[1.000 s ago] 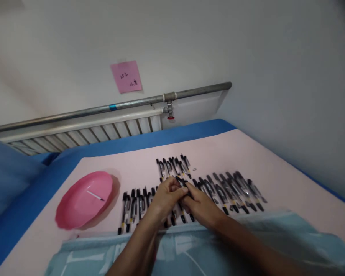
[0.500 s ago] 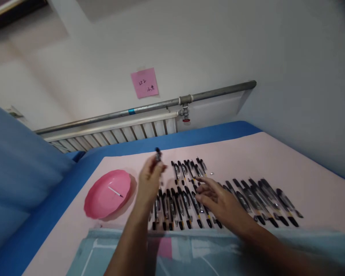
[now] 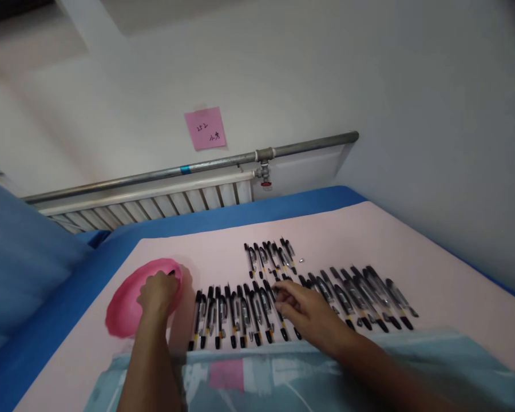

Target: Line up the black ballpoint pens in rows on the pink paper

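Observation:
A long row of black pens (image 3: 292, 300) lies on a pink sheet (image 3: 433, 269), with a shorter row of pens (image 3: 269, 255) behind it. My left hand (image 3: 157, 293) is over the pink dish (image 3: 122, 309), fingers curled around a small dark piece at its tips. My right hand (image 3: 302, 312) rests on the middle of the long row, fingers pinching at a pen there.
A tiny silvery part (image 3: 301, 260) lies right of the short row. A light blue cloth (image 3: 283, 375) covers the near edge. Blue bedding (image 3: 34, 320) surrounds the sheet. A radiator (image 3: 154, 203) and pipe run along the wall under a pink note (image 3: 205, 128).
My left hand, which lifted a dark pen part away from both hands' joint grip, has swung left down onto the pink dish. My right hand dropped back onto the pen row.

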Available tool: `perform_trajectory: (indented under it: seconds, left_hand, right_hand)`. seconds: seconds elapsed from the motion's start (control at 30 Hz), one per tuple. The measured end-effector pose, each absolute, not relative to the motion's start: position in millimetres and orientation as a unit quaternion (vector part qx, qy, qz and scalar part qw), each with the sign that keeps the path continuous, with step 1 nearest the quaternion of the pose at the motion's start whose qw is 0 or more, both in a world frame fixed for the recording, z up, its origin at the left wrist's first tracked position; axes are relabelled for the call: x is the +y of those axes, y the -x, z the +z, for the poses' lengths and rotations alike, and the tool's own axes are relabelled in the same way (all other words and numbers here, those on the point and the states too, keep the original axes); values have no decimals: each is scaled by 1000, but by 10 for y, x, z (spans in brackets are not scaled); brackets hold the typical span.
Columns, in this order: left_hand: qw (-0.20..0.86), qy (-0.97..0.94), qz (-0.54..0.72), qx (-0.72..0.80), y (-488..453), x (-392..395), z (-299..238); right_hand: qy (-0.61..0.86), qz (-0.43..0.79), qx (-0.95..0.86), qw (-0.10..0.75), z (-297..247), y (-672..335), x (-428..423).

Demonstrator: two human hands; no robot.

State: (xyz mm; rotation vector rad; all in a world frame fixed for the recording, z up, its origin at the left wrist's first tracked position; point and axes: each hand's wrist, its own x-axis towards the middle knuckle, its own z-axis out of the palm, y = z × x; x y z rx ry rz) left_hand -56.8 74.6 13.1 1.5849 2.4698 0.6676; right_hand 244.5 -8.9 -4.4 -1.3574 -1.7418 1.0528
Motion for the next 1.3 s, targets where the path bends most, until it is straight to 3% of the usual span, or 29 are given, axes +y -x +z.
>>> perform_trajectory:
  seconds: [0.4,0.77,0.9,1.03,1.2,1.3]
  left_hand:
    - [72,-745,153,645,-844,791,-129]
    - [82,-703,134,694,-784,875,-120]
    - [135,-719,200,652,-889,745,5]
    - [215,-805,287,473,-1195,460,34]
    - [195,-871,264,365,-1356,340,-21]
    - [141,-861,228,433,-1238,504,-81]
  right_hand:
    - [532,310,-711,340,-101,-2478,-91]
    - [537,307,-708,341,-118,-2482,-55]
    - [571,393,-597,403,-65,-2524,-2]
    - [570,473,-443,505,-19,-2648,86]
    - [522,490,-338,611,-44,-2737,147]
    - [501,499,-288,645,-39,-2724,148]
